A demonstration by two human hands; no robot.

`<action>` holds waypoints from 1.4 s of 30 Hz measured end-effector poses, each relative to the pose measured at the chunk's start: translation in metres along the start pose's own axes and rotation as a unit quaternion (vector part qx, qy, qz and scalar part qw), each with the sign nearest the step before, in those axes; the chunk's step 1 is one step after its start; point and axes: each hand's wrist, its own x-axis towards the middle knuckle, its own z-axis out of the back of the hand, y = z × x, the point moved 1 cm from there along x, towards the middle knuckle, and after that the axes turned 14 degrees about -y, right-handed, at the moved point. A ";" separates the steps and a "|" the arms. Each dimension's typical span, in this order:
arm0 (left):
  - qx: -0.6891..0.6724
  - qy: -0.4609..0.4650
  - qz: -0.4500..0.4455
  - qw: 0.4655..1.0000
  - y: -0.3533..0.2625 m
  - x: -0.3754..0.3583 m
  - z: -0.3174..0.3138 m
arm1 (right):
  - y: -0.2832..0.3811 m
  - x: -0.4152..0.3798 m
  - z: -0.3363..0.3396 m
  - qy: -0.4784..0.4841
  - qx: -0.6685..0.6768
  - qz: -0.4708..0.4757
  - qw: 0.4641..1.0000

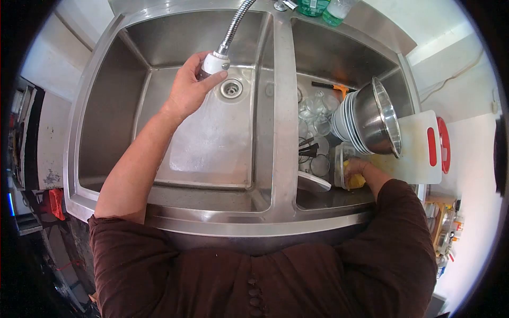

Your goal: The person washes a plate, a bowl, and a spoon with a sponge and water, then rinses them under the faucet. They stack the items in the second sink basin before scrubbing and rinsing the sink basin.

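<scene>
My left hand [192, 85] is wrapped round the white spray head [214, 63] at the end of a flexible metal hose, over the left basin [207, 143] near its drain. My right hand [355, 167] reaches low into the right basin, its fingers on a yellow thing [357, 180], perhaps a sponge or cloth, inside a clear plastic container [340, 159]. Part of those fingers is hidden. Just behind that hand a steel bowl [374, 116] rests tilted against a stack of white bowls [345, 119].
Glasses [321, 126], dark-handled utensils [308, 150] and an orange-handled tool [342, 89] lie in the right basin. A white cutting board [413, 146] leans over its right edge, with a red item [443, 146] behind. Green bottles [313, 6] stand at the back rim.
</scene>
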 end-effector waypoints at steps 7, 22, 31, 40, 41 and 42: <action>0.002 0.015 0.021 1.000 -0.004 -0.002 -0.001 | -0.026 0.032 -0.023 0.041 -0.075 0.163 0.983; 0.004 0.015 0.028 0.999 -0.004 -0.002 -0.001 | -0.014 -0.003 0.001 0.118 0.256 -0.168 0.945; -0.013 -0.001 0.008 1.000 0.002 -0.001 0.001 | 0.001 -0.006 0.015 0.092 0.164 -0.036 0.981; 0.002 -0.001 -0.004 1.000 0.004 0.004 0.001 | 0.046 -0.073 0.079 0.009 -0.037 -0.056 0.998; 0.001 -0.010 -0.002 1.000 0.005 0.005 0.003 | 0.046 -0.082 0.088 0.030 -0.017 -0.054 0.998; 0.011 -0.004 -0.002 1.000 0.002 0.005 0.004 | 0.047 -0.093 0.097 0.051 0.002 -0.054 0.997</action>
